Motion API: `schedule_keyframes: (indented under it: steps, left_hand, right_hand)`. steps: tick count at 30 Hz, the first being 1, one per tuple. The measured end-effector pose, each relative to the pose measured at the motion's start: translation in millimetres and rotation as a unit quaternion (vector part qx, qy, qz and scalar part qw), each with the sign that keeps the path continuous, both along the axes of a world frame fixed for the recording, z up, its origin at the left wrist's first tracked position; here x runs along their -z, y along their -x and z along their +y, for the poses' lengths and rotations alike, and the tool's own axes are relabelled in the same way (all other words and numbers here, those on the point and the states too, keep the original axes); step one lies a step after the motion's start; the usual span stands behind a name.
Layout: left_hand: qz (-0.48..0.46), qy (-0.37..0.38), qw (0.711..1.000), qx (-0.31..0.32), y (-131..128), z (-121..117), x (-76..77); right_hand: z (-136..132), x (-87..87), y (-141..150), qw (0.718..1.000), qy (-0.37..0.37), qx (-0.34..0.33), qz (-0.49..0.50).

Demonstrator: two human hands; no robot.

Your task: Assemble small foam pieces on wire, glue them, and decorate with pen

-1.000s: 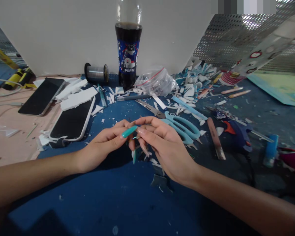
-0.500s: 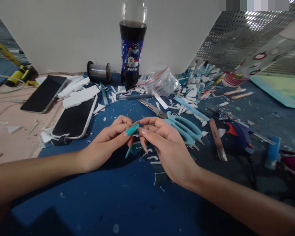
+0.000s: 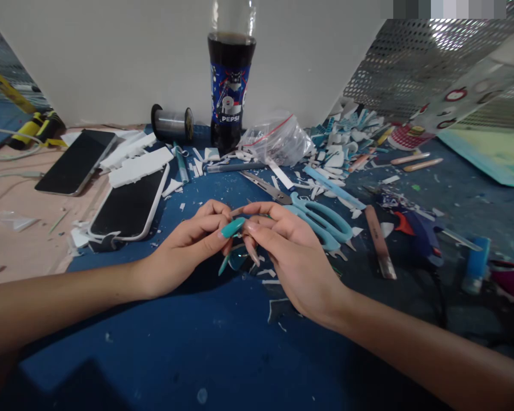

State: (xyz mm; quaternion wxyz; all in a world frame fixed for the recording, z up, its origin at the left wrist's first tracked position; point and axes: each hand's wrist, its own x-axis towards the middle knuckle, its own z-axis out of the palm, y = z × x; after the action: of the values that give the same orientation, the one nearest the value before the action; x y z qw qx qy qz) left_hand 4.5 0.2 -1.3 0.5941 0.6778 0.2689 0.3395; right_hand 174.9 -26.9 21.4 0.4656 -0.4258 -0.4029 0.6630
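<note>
Pinching a small teal piece [image 3: 232, 227] together, both hands [image 3: 188, 245] [image 3: 291, 257] meet over the tabletop [image 3: 197, 342]; next likely needs careful fingertip alignment.

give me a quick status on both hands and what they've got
Left hand and right hand pinched together on a small teal piece. Teal scissors lie open just behind the right hand. White scraps litter the blue mat.

On my feed, both forearms enter bare to the frame's lower edge, with no sleeves. The left hand [image 3: 184, 248] wears a long teal pointed nail; the right hand [image 3: 297, 260] shows long, pale, glossy, pointed nails. Both hands are slender-fingered.
</note>
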Motion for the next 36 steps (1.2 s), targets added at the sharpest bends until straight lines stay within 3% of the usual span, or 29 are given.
schedule_keyframes:
  steps: [17,26,36]
  left_hand:
    - [-0.015,0.028,0.999,-0.01,0,0,6.9]
    - [-0.03,0.027,0.999,-0.035,-1,2,5.8]
    - [-0.091,0.092,0.986,-0.102,-6,6,7.8]
  right_hand:
    - [1,2.8,-2,0.999,-0.026,-0.009,-0.019]
    - [5,5.5,-2,0.996,-0.053,0.029,-0.06]
    - [22,32.1,-13,0.98,-0.177,0.043,-0.078]
